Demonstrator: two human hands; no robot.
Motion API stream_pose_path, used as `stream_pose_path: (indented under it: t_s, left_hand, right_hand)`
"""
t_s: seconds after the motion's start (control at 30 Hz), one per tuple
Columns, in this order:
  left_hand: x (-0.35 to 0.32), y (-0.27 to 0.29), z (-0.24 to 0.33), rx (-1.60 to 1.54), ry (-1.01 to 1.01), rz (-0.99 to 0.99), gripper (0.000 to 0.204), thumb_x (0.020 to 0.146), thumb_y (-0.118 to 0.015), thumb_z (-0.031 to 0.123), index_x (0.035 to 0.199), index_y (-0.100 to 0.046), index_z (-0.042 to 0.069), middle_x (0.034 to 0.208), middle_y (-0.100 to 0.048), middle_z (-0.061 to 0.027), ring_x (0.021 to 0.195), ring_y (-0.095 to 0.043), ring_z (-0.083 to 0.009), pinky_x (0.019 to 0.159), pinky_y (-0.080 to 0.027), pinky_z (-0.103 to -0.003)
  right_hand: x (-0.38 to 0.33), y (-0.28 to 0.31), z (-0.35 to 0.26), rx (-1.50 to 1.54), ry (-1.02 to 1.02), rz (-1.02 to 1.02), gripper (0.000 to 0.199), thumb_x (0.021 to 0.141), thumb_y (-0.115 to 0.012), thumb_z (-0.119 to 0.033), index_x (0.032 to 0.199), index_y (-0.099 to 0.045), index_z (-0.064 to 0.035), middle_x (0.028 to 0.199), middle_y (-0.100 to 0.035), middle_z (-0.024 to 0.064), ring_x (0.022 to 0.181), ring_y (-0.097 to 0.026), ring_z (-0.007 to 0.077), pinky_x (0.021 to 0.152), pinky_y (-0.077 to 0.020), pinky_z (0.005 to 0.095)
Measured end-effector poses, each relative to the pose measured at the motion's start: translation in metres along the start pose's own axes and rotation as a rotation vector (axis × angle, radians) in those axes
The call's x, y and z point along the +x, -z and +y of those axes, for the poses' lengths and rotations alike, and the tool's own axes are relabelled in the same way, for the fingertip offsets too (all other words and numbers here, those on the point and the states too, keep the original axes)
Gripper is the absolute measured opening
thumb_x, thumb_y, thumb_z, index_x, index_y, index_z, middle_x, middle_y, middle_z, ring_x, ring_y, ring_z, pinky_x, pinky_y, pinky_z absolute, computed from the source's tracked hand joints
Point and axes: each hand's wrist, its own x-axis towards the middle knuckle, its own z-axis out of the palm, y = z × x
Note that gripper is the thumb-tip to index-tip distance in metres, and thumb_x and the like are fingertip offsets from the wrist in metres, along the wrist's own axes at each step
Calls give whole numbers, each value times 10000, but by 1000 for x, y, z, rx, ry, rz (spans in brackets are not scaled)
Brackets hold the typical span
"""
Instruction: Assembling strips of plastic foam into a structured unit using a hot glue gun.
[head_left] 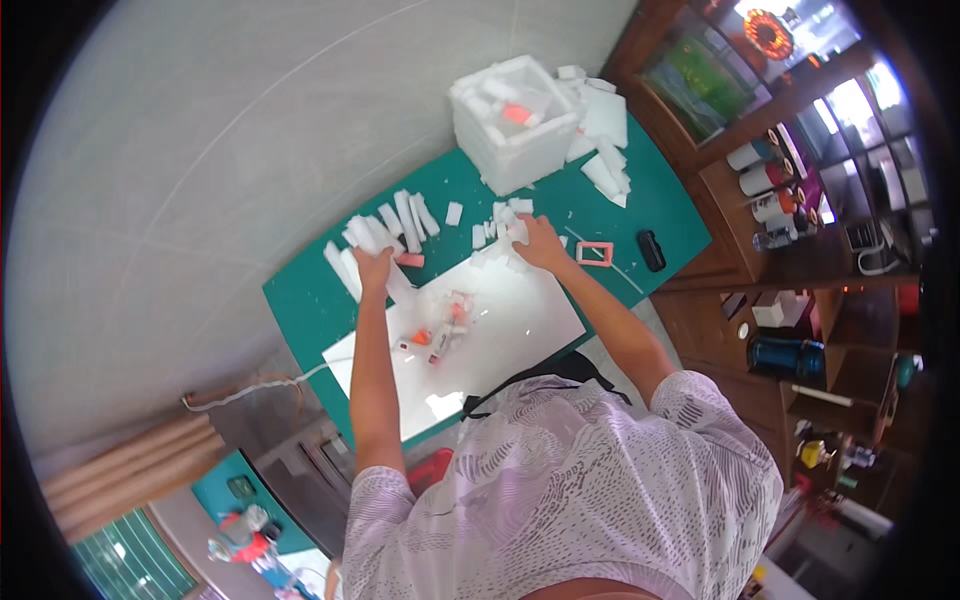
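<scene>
Head view: white foam pieces [362, 236] gripped in left hand [374, 264] at 11 o'clock; right hand [538, 243] closed on foam block [517, 232] at 12 o'clock, above white board [500, 330]

White patterned short-sleeved shirt, 2 bare forearms

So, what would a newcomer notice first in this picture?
First, the white foam pieces scattered at the far side of the green table, with the left hand and the right hand both among them. Behind them stands a white foam box, and a white board with small orange parts lies nearer.
</scene>
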Motion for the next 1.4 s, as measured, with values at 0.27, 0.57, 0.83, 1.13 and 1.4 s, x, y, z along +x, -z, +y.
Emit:
stream_pose_path:
  t_s: [0.27,0.57,0.83,1.13,1.4]
  left_hand:
    - [-19,-8,-26,270,-371,280,737,652,-737,173,1259,-370,-27,1181,-441,-255,1100,-460,-361,950,-361,-415]
    - [-170,-4,-65,277,-261,307,416,738,-648,56,1109,-467,3,1036,-494,-119,884,-506,-208,749,-454,-325]
    - [-230,-42,-36,25,-207,452,357,796,-574,29,1132,-454,16,1032,-496,-91,853,-511,-168,614,-477,-266]
    - [-265,-115,143,34,-702,240,512,778,-597,51,1250,-398,32,1208,-467,-114,1107,-466,-225,860,-427,-351]
    - [-286,-177,178,-14,-563,-41,266,868,-551,119,1098,-454,25,930,-593,-160,799,-606,-241,698,-473,-324]
  right_hand:
    - [9,82,-26,281,92,133,415,751,-602,-146,1142,-494,-57,998,-529,187,979,-523,328,835,-426,414]
    - [159,165,-69,117,441,429,432,740,-640,-260,1100,-556,-37,1028,-582,150,968,-540,307,873,-418,380]
    - [179,251,-70,379,522,256,288,786,-631,-253,986,-635,-46,996,-624,129,899,-595,267,799,-465,325]
    - [43,332,-83,669,706,114,219,840,-593,-178,989,-614,-18,934,-615,77,838,-579,147,766,-453,262]
    - [-52,245,-58,934,383,-517,249,846,-601,-124,1056,-548,-2,888,-590,78,790,-573,118,704,-460,250]
